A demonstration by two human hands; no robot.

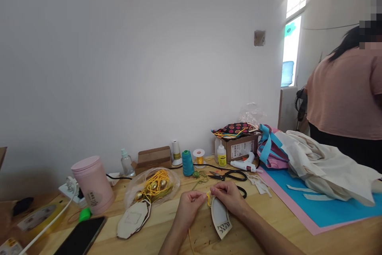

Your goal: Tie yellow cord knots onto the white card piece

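Note:
My left hand [192, 203] is closed in a pinch on a yellow cord [208, 198], whose tail hangs down past the wrist to the table. Close beside it, my right hand [228, 197] pinches the same cord near the top of a pale, fan-shaped piece [219, 215] with cut-out lettering at its lower edge. That piece hangs below my right fingers, tilted, and the fingers hide its upper end. Behind my hands lie black-handled scissors [228, 175] and a small tangle of green thread [201, 176].
A teal thread cone [188, 163], a glue bottle [221, 155] and a white glue gun [244, 164] stand behind. Leftward are a bag of yellow cords [155, 185], a pink tumbler [94, 185] and a phone [80, 237]. Blue sheets [325, 211] and white cloth [331, 163] lie right, near another person [343, 92].

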